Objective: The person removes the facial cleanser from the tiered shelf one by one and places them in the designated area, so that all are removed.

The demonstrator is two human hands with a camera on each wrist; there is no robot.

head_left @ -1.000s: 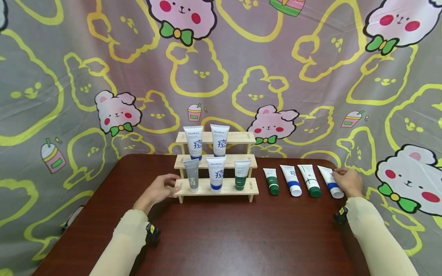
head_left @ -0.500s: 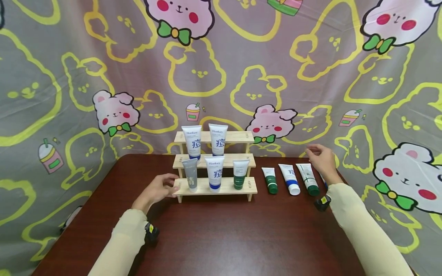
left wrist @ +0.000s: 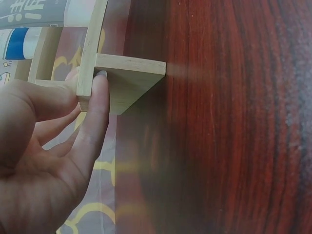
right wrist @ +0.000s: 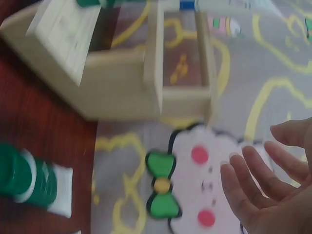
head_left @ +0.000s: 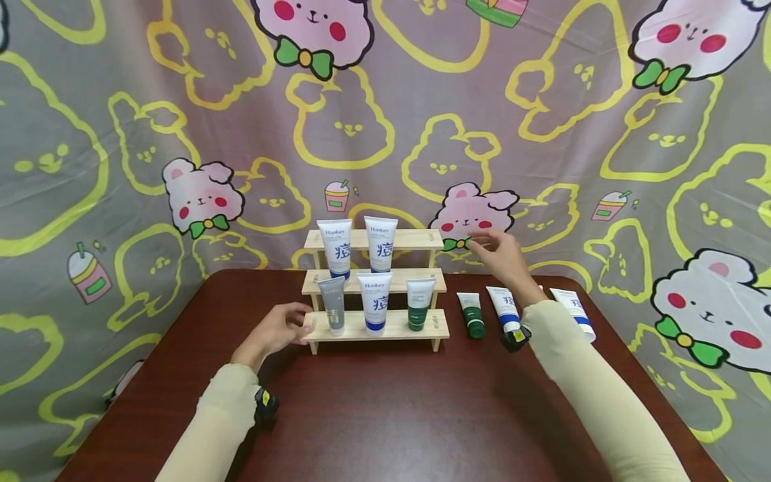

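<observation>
My left hand (head_left: 274,331) pinches the left end of the lowest tier of a three-tier wooden display stand (head_left: 355,325). In the left wrist view the thumb lies on one face of the board (left wrist: 87,58) and a fingertip on the other. Nothing is in my right hand (head_left: 504,258), raised in the air right of the stand's top tier with fingers loosely bent apart. Two white-and-blue squeeze tubes (head_left: 336,244) stand higher on the stand. Below them are a grey tube (head_left: 334,308), another white-and-blue tube (head_left: 375,304) and a white-and-green tube (head_left: 418,308).
Right of the stand lie a small green-and-white tube (head_left: 472,314), a white-and-blue tube (head_left: 501,301), one mostly hidden by the right sleeve, and another white-and-blue tube (head_left: 572,313). A patterned curtain (head_left: 361,134) hangs behind the dark red table (head_left: 391,415).
My right hand has left the rightmost lying tube and travelled left and up past the row toward the stand, holding nothing. The left hand keeps its grip on the stand.
</observation>
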